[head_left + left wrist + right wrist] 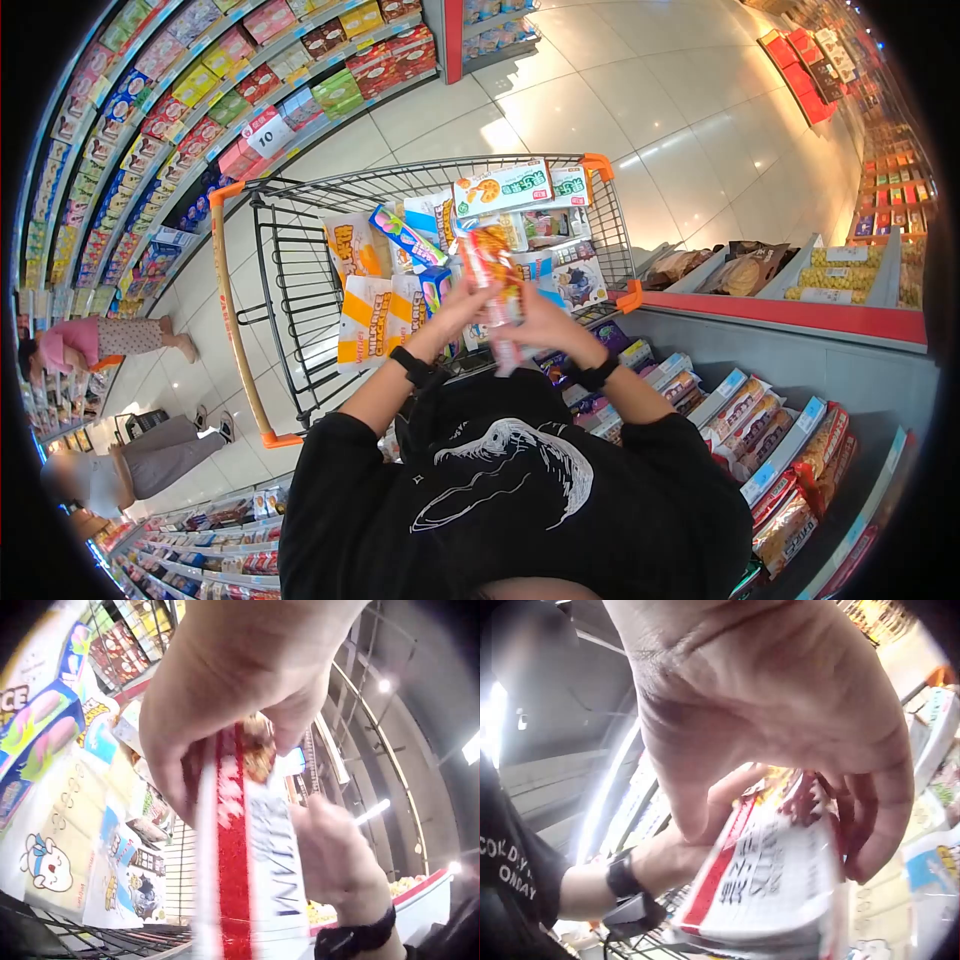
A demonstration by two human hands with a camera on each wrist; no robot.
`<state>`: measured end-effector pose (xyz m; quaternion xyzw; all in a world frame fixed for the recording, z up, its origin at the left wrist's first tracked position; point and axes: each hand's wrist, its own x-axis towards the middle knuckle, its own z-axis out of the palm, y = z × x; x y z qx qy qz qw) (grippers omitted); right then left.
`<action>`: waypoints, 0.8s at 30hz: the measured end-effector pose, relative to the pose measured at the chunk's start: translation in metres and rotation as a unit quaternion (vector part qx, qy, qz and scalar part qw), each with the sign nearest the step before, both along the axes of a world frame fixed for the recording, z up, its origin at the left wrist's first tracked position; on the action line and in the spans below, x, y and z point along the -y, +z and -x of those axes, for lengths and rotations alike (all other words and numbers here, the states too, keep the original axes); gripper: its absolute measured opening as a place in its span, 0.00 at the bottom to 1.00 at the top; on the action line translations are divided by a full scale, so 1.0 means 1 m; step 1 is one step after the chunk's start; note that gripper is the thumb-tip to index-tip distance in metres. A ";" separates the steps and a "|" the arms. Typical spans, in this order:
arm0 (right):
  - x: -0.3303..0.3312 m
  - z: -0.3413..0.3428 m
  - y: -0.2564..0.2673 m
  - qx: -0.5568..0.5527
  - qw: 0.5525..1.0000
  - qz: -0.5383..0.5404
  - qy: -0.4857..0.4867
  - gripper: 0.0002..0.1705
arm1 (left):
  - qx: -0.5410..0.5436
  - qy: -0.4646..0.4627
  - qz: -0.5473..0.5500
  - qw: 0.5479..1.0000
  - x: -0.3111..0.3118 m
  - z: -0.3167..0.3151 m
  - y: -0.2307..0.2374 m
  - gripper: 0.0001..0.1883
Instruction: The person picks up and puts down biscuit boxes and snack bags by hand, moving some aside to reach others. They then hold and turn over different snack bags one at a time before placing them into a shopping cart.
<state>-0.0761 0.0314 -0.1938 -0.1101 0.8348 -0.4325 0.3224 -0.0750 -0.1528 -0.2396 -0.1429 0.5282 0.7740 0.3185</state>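
Note:
Both hands hold a red, white and orange snack package [492,268] over the cart. In the head view my left hand [463,306] grips its left side and my right hand [540,322] its right side. The left wrist view shows the package's white side with a red stripe [234,862], the left hand [232,682] curled over it. Seen from the right wrist, the right hand [780,712] wraps the package [769,877] with thumb and fingers on opposite sides. Below it, several snack packs, including a white and orange bag [365,322] and a white box [502,188], lie in the cart.
The wire shopping cart [243,320] has a long handle and orange corners. Stocked shelves [190,90] stand at the upper left, and a lower shelf with a red edge [780,315] runs along the right. Two people are at the left, one in a pink top [68,345].

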 end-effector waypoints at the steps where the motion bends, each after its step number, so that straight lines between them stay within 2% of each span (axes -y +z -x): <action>1: 0.015 -0.007 -0.002 -0.057 0.998 -0.026 0.029 0.49 | -0.050 0.066 0.021 0.996 0.007 0.001 -0.001 0.24; 3: 0.040 -0.009 0.017 -0.034 0.996 -0.034 0.080 0.37 | -0.032 0.057 0.042 0.997 0.046 0.007 -0.005 0.23; 4: 0.053 -0.010 0.027 -0.034 0.995 -0.029 0.084 0.37 | -0.056 0.053 0.077 0.994 0.064 0.009 -0.003 0.21; 6: 0.076 -0.015 0.041 -0.073 0.953 -0.053 0.290 0.23 | -0.064 0.041 0.131 0.988 0.098 0.010 0.004 0.18; 7: 0.091 -0.026 0.042 -0.067 0.931 0.067 0.354 0.16 | -0.093 0.021 0.193 0.977 0.116 0.010 0.002 0.17; 9: 0.136 -0.059 0.030 0.011 0.839 0.280 0.467 0.15 | -0.098 0.027 0.218 0.971 0.141 0.012 0.001 0.18; 10: 0.157 -0.067 0.049 0.073 0.785 0.313 0.530 0.14 | -0.105 0.017 0.237 0.966 0.150 0.014 0.000 0.17; 11: 0.182 -0.080 0.057 0.079 0.744 0.312 0.586 0.14 | -0.112 0.008 0.255 0.960 0.157 0.016 -0.001 0.17; 12: 0.216 -0.102 0.054 0.058 0.699 0.281 0.655 0.16 | -0.106 0.039 0.235 0.965 0.160 0.015 0.001 0.18; 13: 0.234 -0.118 0.064 0.142 0.655 0.275 0.690 0.18 | -0.094 0.058 0.218 0.970 0.161 0.014 0.002 0.20; 14: 0.264 -0.150 0.046 0.223 0.603 0.262 0.720 0.19 | -0.073 0.055 0.225 0.970 0.162 0.014 0.006 0.21; 15: 0.275 -0.163 0.054 0.209 0.489 0.400 0.746 0.18 | -0.053 0.056 0.232 0.970 0.161 0.013 0.010 0.22; 16: 0.279 -0.177 0.049 0.200 0.463 0.412 0.759 0.18 | -0.048 0.060 0.225 0.971 0.158 0.012 0.014 0.21; 18: 0.270 -0.205 0.026 0.064 0.535 0.370 0.757 0.17 | -0.066 0.052 0.222 0.971 0.153 0.008 0.017 0.20; 19: 0.273 -0.222 0.015 0.056 0.544 0.363 0.754 0.17 | -0.084 0.047 0.221 0.971 0.152 0.005 0.017 0.20; 20: 0.304 -0.249 -0.006 0.154 0.541 0.328 0.759 0.22 | -0.115 0.044 0.232 0.965 0.155 0.002 0.004 0.18; 21: 0.322 -0.256 -0.003 0.248 0.538 0.286 0.753 0.26 | -0.112 0.045 0.232 0.965 0.151 -0.001 0.008 0.18; 22: 0.306 -0.265 -0.014 0.299 0.542 0.355 0.700 0.26 | -0.095 0.053 0.214 0.971 0.145 -0.003 0.013 0.18; 24: 0.310 -0.266 -0.015 0.374 0.533 0.405 0.641 0.26 | -0.086 0.058 0.194 0.975 0.138 -0.003 0.017 0.19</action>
